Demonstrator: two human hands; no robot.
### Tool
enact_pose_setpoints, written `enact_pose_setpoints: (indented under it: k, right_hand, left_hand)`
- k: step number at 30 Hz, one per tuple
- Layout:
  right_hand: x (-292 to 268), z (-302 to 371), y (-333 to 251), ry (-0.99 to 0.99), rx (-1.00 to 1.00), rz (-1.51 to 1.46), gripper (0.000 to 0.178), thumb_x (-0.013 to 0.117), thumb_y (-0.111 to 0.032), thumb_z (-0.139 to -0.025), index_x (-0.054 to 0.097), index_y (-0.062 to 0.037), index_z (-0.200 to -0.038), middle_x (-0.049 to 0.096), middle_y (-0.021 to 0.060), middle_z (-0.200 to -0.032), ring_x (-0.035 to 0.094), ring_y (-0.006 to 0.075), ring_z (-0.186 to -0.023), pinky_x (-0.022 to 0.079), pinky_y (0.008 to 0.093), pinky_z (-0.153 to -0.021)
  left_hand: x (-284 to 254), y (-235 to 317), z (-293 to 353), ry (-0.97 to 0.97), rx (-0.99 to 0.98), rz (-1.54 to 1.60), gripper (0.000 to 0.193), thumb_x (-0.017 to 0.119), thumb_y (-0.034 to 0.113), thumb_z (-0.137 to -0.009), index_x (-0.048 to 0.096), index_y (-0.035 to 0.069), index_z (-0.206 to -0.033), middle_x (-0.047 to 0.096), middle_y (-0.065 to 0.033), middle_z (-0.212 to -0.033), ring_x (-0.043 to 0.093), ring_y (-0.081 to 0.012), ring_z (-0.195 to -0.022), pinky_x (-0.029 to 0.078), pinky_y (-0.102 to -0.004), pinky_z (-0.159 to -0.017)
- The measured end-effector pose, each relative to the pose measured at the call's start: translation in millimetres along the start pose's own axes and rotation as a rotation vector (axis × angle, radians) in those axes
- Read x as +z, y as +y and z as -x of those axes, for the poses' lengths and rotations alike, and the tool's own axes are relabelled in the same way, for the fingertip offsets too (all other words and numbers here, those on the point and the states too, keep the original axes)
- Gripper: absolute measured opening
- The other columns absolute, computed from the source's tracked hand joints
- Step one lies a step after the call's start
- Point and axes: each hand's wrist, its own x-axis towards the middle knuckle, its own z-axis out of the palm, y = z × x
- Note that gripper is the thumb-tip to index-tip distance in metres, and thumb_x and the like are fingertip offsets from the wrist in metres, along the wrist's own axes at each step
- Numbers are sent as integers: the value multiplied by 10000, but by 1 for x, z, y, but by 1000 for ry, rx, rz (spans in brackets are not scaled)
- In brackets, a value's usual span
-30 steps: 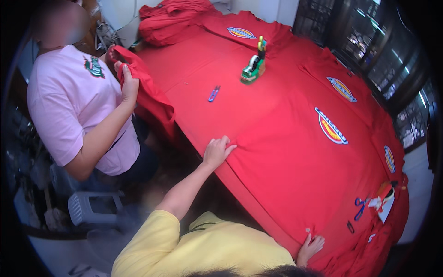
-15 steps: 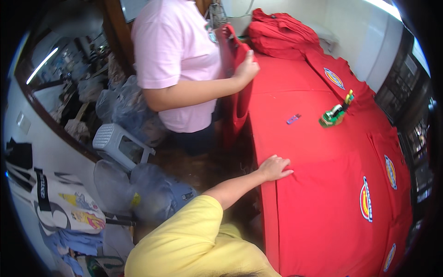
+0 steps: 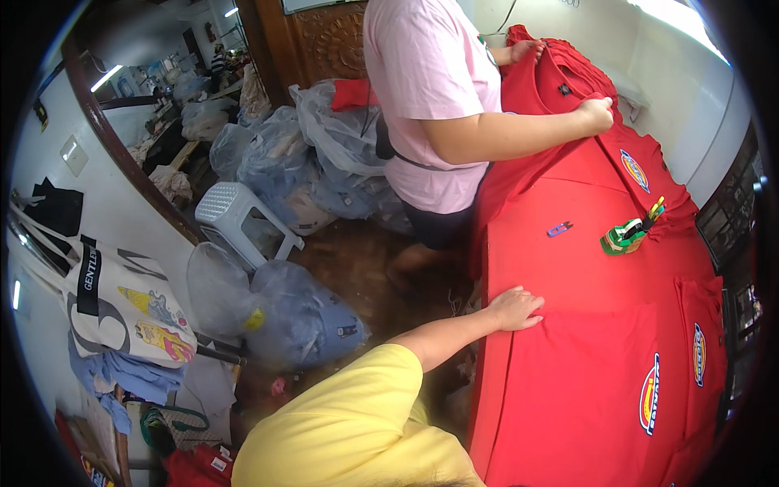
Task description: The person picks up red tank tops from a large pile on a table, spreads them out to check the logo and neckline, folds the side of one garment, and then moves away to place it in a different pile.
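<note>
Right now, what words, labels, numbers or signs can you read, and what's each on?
No wording copied, just where it stands.
Nearest red shirt: letters on its large badge.
Shirt to its right: a lettered badge.
Far shirt: badge lettering too small to read.
White bag: white letters on its black label.
White tag, lower left: too small to read.

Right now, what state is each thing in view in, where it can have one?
Near red shirt: spread flat, badge up
Left hand: on that shirt's edge; grip unclear
Right hand: out of view
Other red shirt: held up, loose, in a co-worker's hands
Snips: lying flat; blades too small to judge
Tape dispenser: upright
Stool: upright
Tote bag: hanging
</note>
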Motion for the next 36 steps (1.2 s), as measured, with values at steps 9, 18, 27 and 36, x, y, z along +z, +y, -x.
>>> enact_pose_setpoints:
  k: [9,18,27,36]
  right_hand:
    - [-15,20,8,-30,64,-27,225,546,-228,-898,530,-6,-868,525,175,-902,496,351,-868,379,462,-747]
    - [-24,69,25,-13,315,-43,169,592,-169,-870,530,-13,-855,504,128,-890,491,304,-876,355,411,-790]
    - [-30,68,-7,142,570,-107,166,636,-160,-862,535,-29,-856,555,82,-811,505,235,-739,401,356,-700]
    - [-29,89,-23,259,714,36,173,635,-113,-837,554,-43,-973,568,106,-990,543,284,-887,423,397,-799]
  left_hand:
    - [0,-4,-5,59,34,-46,288,620,399,-810,608,115,-861,621,-100,-776,598,-313,-749,486,-426,-681]
    - [10,-15,-8,91,61,-21,359,643,406,-845,608,55,-911,638,-154,-790,588,-379,-763,457,-471,-693]
    - [0,-38,-20,-47,-44,603,281,637,261,-897,595,-16,-874,599,-99,-730,543,-112,-694,462,-295,-665]
    - [-25,-20,-7,-254,98,1,311,607,315,-897,573,32,-1022,652,-191,-870,619,-391,-814,474,-446,-708]
